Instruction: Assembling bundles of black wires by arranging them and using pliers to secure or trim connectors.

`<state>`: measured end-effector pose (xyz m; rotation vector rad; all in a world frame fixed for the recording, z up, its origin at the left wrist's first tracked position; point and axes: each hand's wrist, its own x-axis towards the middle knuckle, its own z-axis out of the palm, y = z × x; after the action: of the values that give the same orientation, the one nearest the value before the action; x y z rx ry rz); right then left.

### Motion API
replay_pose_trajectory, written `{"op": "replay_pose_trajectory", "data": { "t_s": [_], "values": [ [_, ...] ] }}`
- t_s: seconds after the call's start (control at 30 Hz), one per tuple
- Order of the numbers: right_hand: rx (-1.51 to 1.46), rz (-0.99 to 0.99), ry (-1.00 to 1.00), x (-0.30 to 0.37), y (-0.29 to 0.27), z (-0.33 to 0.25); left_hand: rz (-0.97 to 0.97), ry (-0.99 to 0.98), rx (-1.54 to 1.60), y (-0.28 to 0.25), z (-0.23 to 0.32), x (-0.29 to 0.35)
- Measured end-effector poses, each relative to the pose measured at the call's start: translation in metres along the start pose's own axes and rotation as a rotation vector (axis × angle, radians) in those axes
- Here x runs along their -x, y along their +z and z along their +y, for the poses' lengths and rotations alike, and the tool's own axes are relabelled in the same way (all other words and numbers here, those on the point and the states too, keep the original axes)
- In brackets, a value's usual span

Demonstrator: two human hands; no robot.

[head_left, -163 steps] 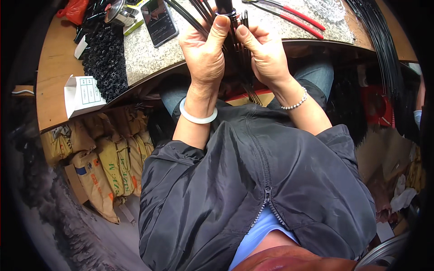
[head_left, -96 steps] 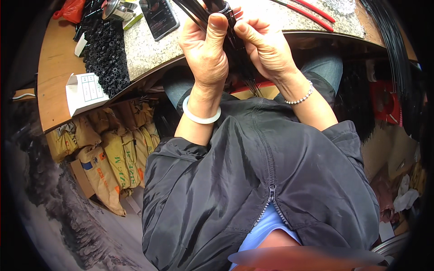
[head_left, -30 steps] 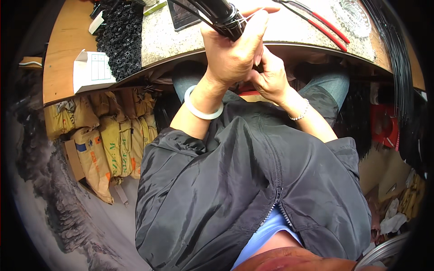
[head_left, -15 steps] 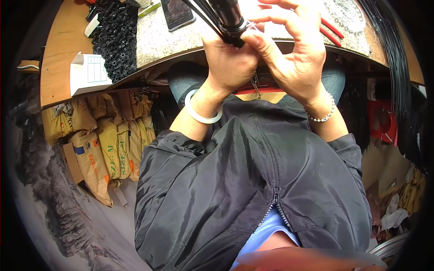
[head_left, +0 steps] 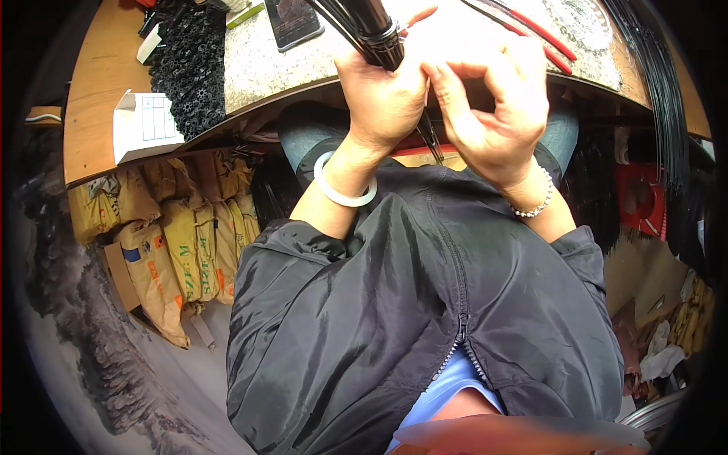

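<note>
My left hand point(head_left: 385, 105) is wrapped around a bundle of black umbrella ribs point(head_left: 373, 29) near the table's front edge. The thicker upper part rises from the fist with a dark collar around it, and thin rod ends stick out below the hand. Beside that fist, my right hand point(head_left: 497, 114) has its thumb and index finger pinched together. Whatever is between those fingertips is too small or too washed out by glare to make out. Red-handled pliers point(head_left: 542, 39) lie on the table just beyond my right hand.
A phone point(head_left: 294, 24) lies on the speckled tabletop point(head_left: 254, 72). Left of it are a heap of small black parts point(head_left: 189, 80) and an open white box point(head_left: 148, 127). At the right are a coil of fine wire point(head_left: 580, 26) and long black rods point(head_left: 663, 98). Yellow sacks point(head_left: 182, 243) stand below.
My right hand has drawn slightly away from the collar, its fingers curling into a tighter pinch. The ribs have tilted and shifted slightly left and up in my left hand. More of the pliers shows.
</note>
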<state>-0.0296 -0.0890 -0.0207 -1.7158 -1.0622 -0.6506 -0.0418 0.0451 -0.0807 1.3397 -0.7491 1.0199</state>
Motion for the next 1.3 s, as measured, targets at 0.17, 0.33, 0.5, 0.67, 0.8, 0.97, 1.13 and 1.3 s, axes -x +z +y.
{"op": "replay_pose_trajectory", "data": {
  "t_s": [0.17, 0.33, 0.5, 0.67, 0.8, 0.97, 1.13, 1.3],
  "values": [
    [-0.402, -0.001, 0.321, 0.002, -0.001, 0.003, 0.455, -0.853, -0.173, 0.039, 0.047, -0.028],
    [-0.77, -0.142, 0.824, 0.004, 0.0, 0.021, 0.254, -0.73, -0.298, 0.03, 0.039, -0.01],
    [-1.191, -0.082, 0.781, 0.015, 0.007, 0.025, 0.182, -0.822, -0.267, 0.021, 0.045, -0.015],
    [-1.083, -0.06, 0.658, 0.054, 0.024, 0.036, 0.312, -0.881, -0.208, 0.022, 0.041, -0.013],
    [-1.097, -0.009, 0.652, 0.06, 0.028, 0.029, 0.024, -0.178, 0.082, 0.007, 0.005, -0.002],
    [-1.053, 0.026, 0.618, 0.057, 0.03, 0.032, 0.314, -0.615, 0.024, 0.027, 0.037, -0.006],
    [-0.933, 0.038, 0.592, 0.044, 0.029, 0.026, 0.327, -0.796, -0.05, 0.021, 0.047, -0.011],
    [-0.967, -0.003, 0.505, 0.03, 0.032, 0.025, 0.321, -0.8, 0.01, 0.019, 0.045, -0.011]
  ]
}}
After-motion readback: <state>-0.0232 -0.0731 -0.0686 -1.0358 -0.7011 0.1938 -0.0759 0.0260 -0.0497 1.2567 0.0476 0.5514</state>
